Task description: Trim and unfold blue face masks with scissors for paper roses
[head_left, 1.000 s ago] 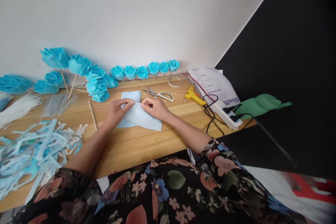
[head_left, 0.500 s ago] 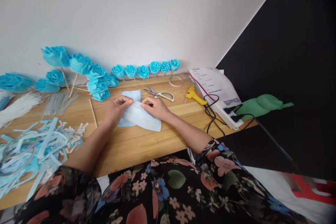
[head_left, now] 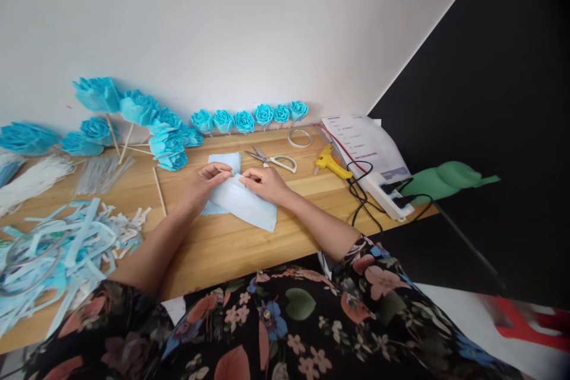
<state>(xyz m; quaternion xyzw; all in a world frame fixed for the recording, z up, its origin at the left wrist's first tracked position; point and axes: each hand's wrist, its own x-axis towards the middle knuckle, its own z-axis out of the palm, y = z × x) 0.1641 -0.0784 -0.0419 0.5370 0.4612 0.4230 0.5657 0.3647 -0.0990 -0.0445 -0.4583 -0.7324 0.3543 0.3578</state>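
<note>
Both hands pinch the upper edge of a pale blue sheet [head_left: 249,203], which looks like crepe paper and hangs toward me at a slant. My left hand [head_left: 205,183] holds the edge between thumb and forefinger. Close beside it, my right hand [head_left: 263,183] grips the same edge, the fingertips almost meeting. Beneath lies another pale blue piece [head_left: 225,160], partly covered by the held sheet. Scissors [head_left: 281,161] with white handles lie half spread just beyond my right hand. A thin wooden stick [head_left: 159,192] rests left of my left hand.
Blue paper flowers [head_left: 244,122] line the wall, and larger ones [head_left: 139,108] stand at left. Paper scraps [head_left: 75,249] cover the left side. A tape roll [head_left: 300,138], yellow glue gun [head_left: 330,162], printed sheets [head_left: 363,142] and a power strip [head_left: 388,195] with black cables occupy the right.
My left hand has shifted slightly right, closer to my right hand along the paper's edge. The sheet's lower right corner has swung a little down and right.
</note>
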